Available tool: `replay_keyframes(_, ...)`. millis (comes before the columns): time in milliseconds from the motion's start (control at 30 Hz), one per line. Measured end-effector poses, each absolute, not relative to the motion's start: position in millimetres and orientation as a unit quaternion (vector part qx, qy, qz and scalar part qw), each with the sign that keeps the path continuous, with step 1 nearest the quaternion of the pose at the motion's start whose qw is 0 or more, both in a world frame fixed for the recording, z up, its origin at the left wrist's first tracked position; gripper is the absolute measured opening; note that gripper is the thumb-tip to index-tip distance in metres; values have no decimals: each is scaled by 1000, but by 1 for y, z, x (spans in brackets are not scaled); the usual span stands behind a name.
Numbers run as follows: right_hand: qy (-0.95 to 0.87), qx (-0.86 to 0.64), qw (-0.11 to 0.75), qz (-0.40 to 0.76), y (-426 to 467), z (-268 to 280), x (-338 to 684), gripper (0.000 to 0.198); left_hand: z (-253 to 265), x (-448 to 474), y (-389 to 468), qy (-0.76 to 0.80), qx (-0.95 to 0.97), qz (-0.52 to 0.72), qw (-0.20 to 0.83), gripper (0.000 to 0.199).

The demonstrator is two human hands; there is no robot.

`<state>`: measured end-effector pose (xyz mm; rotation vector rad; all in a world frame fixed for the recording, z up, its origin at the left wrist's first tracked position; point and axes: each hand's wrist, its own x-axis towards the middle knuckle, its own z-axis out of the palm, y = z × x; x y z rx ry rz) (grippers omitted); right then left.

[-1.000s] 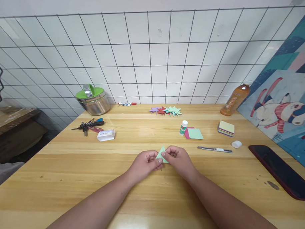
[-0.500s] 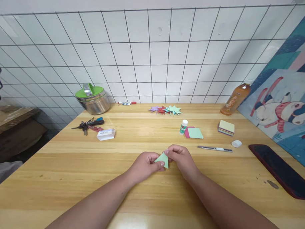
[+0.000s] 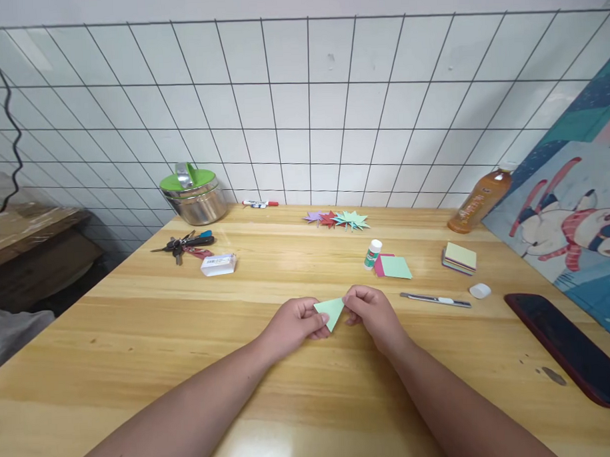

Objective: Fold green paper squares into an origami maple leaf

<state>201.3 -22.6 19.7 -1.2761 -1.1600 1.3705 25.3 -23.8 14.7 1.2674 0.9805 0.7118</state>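
Note:
A small light green paper triangle (image 3: 330,310) is held up between both hands over the wooden table. My left hand (image 3: 299,321) pinches its lower left part, thumb on top and fingers behind. The upper right corner is in the fingertips of my right hand (image 3: 370,313), which is closed on it. Beyond the hands, a glue stick (image 3: 372,254) stands upright, beside flat green paper (image 3: 397,266) that partly covers a magenta sheet (image 3: 379,266). Nearest my right hand on its far side lies a utility knife (image 3: 435,300).
Folded paper stars (image 3: 351,219) lie near the tiled wall. To the left are a steel pot (image 3: 198,200), keys (image 3: 181,246), a white box (image 3: 219,264) and markers (image 3: 260,204). On the right sit a paper stack (image 3: 459,257), a white cap (image 3: 480,290), a bottle (image 3: 481,199) and a phone (image 3: 569,346).
The paper has turned, and its pointed corner now reaches right to my right fingertips. More of its face shows. The whole view has shifted slightly, with things appearing a little further right.

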Motion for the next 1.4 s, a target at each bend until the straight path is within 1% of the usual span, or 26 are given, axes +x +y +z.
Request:
replay_keyframes(167,-433,-488,462,601,-21,18,203,20,17,24,-23,426,545,306,654,31)
replay_keyframes(233,-447,-490,459,591,-21,17,203,19,18,23,-23,434,522,316,663,31)
replay_keyframes(300,-505,-501,477,516,-22,18,203,20,18,21,-21,441,485,341,674,29)
replay_keyframes(400,-646,-472,509,319,-27,22,205,37,19,19,-20,432,423,379,700,25)
replay_keyframes(500,-766,-399,472,176,-32,25,205,35,19,18,-20,415,385,394,724,22)
replay_keyframes(567,-805,-378,438,130,-34,26,203,35,20,18,-20,403,381,390,735,21)
replay_keyframes(633,-820,-374,419,107,-35,24,201,33,20,19,-21,393,387,380,743,22)
replay_keyframes(767,-818,-378,426,85,-31,20,201,19,19,20,-22,385,390,371,749,24)
replay_keyframes(867,-809,-382,434,105,-30,19,203,16,19,19,-22,386,421,364,736,25)
replay_keyframes(933,-792,-388,447,149,-30,19,202,13,20,19,-22,390,460,365,709,26)
replay_keyframes(1067,-691,-430,486,319,-32,19,193,8,24,22,-23,404,530,386,638,28)
replay_keyframes(1167,-592,-461,496,437,-33,18,187,12,24,23,-23,418,563,392,595,30)
replay_keyframes(1233,-556,-464,490,485,-33,18,184,15,22,24,-23,422,581,386,579,30)
replay_keyframes(1300,-546,-468,484,499,-33,18,184,16,20,24,-24,421,596,380,568,29)
replay_keyframes(1400,-556,-489,481,469,-35,21,184,15,19,25,-25,429,610,373,551,27)
